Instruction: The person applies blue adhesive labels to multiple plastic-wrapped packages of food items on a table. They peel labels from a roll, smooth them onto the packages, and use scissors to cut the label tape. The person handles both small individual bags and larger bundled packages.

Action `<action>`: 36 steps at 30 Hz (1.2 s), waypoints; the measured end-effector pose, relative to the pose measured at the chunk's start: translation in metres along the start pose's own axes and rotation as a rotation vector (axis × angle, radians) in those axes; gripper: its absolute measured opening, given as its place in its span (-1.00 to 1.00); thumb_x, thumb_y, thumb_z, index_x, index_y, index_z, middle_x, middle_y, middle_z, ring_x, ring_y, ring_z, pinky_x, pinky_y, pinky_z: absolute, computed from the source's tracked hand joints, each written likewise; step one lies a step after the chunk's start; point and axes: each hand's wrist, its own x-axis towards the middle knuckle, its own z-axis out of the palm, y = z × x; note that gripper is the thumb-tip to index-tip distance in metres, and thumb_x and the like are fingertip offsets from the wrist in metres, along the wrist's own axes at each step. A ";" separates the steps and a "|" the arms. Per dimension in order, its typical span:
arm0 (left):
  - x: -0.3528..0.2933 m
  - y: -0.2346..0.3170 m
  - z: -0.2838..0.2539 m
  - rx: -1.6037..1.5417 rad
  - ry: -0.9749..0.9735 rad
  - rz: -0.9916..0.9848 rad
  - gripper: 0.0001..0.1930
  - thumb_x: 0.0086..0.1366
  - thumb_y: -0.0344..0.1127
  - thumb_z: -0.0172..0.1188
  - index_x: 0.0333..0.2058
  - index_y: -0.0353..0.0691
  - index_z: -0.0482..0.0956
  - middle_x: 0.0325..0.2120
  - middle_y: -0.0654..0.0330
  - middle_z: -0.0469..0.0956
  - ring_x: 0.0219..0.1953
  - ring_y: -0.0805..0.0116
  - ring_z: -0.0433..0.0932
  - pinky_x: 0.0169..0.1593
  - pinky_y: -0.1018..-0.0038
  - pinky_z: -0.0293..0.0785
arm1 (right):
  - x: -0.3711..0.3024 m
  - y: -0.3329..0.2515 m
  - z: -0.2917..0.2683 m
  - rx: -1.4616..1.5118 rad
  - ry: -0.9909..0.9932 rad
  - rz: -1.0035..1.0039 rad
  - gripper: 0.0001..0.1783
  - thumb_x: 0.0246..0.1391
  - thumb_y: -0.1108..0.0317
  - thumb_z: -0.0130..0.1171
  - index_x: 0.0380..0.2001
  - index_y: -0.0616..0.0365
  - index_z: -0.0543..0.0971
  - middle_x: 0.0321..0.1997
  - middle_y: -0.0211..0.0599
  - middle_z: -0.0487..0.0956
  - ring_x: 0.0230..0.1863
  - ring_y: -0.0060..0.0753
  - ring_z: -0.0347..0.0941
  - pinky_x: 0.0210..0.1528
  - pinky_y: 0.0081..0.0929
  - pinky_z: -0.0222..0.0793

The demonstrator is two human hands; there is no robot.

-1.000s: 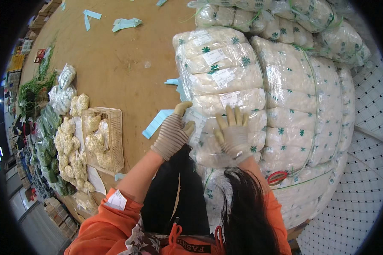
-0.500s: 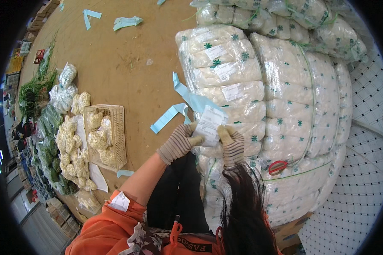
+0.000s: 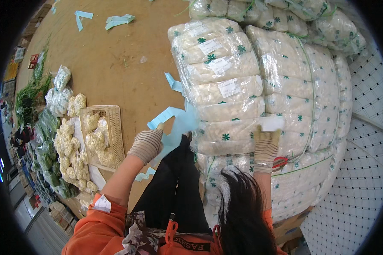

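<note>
My left hand, in a striped knit glove, is closed on a light blue label backing strip that trails over my dark trousers and up beside the bales. Between the fingertips of my gloved right hand is a white sticker label, held against or just above a clear plastic bale. That bale of pale, bagged goods has green leaf-like marks printed on its wrap. Several printed labels, such as a white sticker, lie in a column on its upper layers.
More wrapped bales fill the right side, bound with green twine. Red-handled scissors lie close to my right hand. On the left stand a wicker-like plastic crate with bagged pale goods and several more bags. Blue strip scraps litter the brown floor.
My hands have moved apart. The right one has carried a white label off to the right over the bale; the left has drawn back left with the blue strip.
</note>
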 end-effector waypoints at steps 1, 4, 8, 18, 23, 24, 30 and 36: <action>0.005 0.004 0.001 0.066 -0.019 -0.044 -0.48 0.13 -0.42 0.08 0.12 -0.20 0.27 -0.45 -0.02 0.57 -0.41 0.05 0.59 -0.34 0.24 0.50 | 0.005 0.013 0.002 -0.116 -0.022 -0.069 -0.56 0.25 0.08 -0.12 -0.04 0.22 0.43 0.02 -0.10 0.40 0.07 -0.18 0.33 0.11 -0.31 0.25; 0.024 0.059 0.008 0.136 0.107 0.218 -0.38 0.13 -0.43 0.03 0.21 -0.14 0.14 -0.46 -0.05 0.58 -0.43 0.00 0.60 -0.37 0.23 0.51 | 0.019 0.040 0.012 -0.520 -0.074 -0.316 -0.46 0.25 0.01 -0.18 0.08 0.22 0.35 0.15 -0.06 0.31 0.17 -0.09 0.25 0.21 -0.24 0.16; 0.084 0.103 0.007 0.286 -0.022 0.266 -0.50 0.15 -0.42 0.01 0.13 -0.20 0.28 -0.44 -0.04 0.59 -0.40 -0.03 0.60 -0.38 0.20 0.51 | 0.029 0.071 0.051 -1.070 -0.283 -0.716 -0.50 0.22 0.11 -0.13 0.08 0.25 0.37 0.14 -0.04 0.35 0.17 -0.06 0.27 0.23 -0.24 0.16; 0.074 0.047 0.053 0.214 0.103 0.259 -0.71 0.14 -0.38 0.06 -0.14 -0.27 0.36 -0.55 -0.04 0.53 -0.44 0.00 0.58 -0.42 0.19 0.47 | 0.079 0.061 0.009 -1.250 -0.067 -1.033 -0.56 0.15 0.36 -0.03 0.08 0.31 0.40 0.12 0.01 0.43 0.17 0.00 0.32 0.26 -0.23 0.17; 0.074 0.049 0.054 0.207 0.128 0.282 -0.64 0.11 -0.35 0.12 -0.10 -0.30 0.36 -0.52 -0.03 0.53 -0.45 0.00 0.57 -0.42 0.21 0.47 | 0.075 0.055 -0.001 -1.133 -0.124 -0.954 -0.54 0.08 0.50 -0.04 0.10 0.31 0.38 0.12 0.06 0.43 0.13 0.06 0.37 0.20 -0.23 0.26; 0.073 0.048 0.052 0.205 0.131 0.285 -0.64 0.11 -0.35 0.12 -0.10 -0.30 0.35 -0.52 -0.03 0.53 -0.45 0.00 0.57 -0.41 0.21 0.47 | 0.075 0.054 -0.001 -1.173 -0.163 -0.968 -0.56 0.11 0.49 -0.07 0.10 0.33 0.37 0.14 0.07 0.41 0.14 0.07 0.35 0.22 -0.23 0.23; 0.076 0.044 0.052 0.208 0.105 0.267 -0.63 0.11 -0.33 0.14 -0.10 -0.29 0.34 -0.49 -0.04 0.53 -0.42 -0.01 0.57 -0.39 0.19 0.48 | 0.070 0.051 0.005 -1.343 -0.253 -1.154 -0.48 -0.06 0.55 0.08 0.06 0.26 0.40 0.09 0.04 0.44 0.11 0.09 0.37 0.19 -0.14 0.28; 0.078 0.055 0.041 0.170 -0.013 0.253 -0.59 0.11 -0.31 0.19 -0.08 -0.27 0.33 -0.44 -0.07 0.52 -0.38 -0.02 0.57 -0.32 0.18 0.48 | 0.046 0.061 0.014 -1.823 -0.303 -1.052 -0.50 0.01 0.24 0.11 0.07 0.09 0.43 0.16 0.03 0.36 0.24 0.06 0.20 0.30 0.12 -0.03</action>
